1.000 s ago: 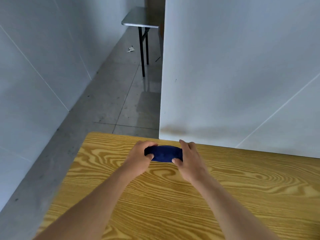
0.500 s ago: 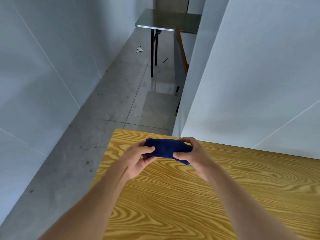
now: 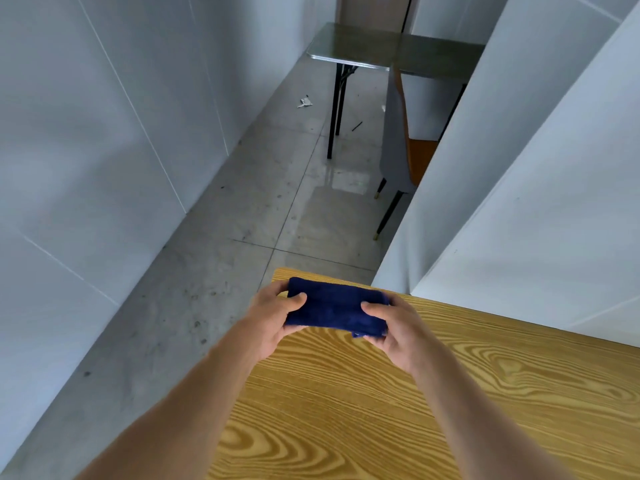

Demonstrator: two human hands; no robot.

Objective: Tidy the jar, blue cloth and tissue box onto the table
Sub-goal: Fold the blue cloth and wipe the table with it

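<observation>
Head view: folded blue cloth (image 3: pixel 334 310) held at both ends above the far left corner of the table (image 3: pixel 450 393), seemingly lifted a little off the wood, though contact at its underside impossible to judge. Left hand (image 3: pixel 273 323) clamped on the cloth's left end, thumb on top, fingers curled underneath and mostly hidden. Right hand (image 3: pixel 391 327) clamped on the right end the same way, thumb across the top, fingertips out of sight behind the fabric. A loose fold poking out under the right thumb, its shape hard to read. Both forearms entering from the bottom edge, elbows cut off by the frame. Table cropped at the right and bottom, only its yellow grained top showing. Jar and tissue box nowhere in frame. Beyond the corner, grey tiled floor (image 3: pixel 214 289) between white walls (image 3: pixel 86 150). Farther back, a dark side table (image 3: pixel 363 46), its right part hidden behind a white partition (image 3: pixel 519 185). A chair (image 3: pixel 398 133) with an orange seat half concealed by the same partition, only two legs visible. A small white scrap (image 3: pixel 304 102) on the floor near the side table, too small to identify
</observation>
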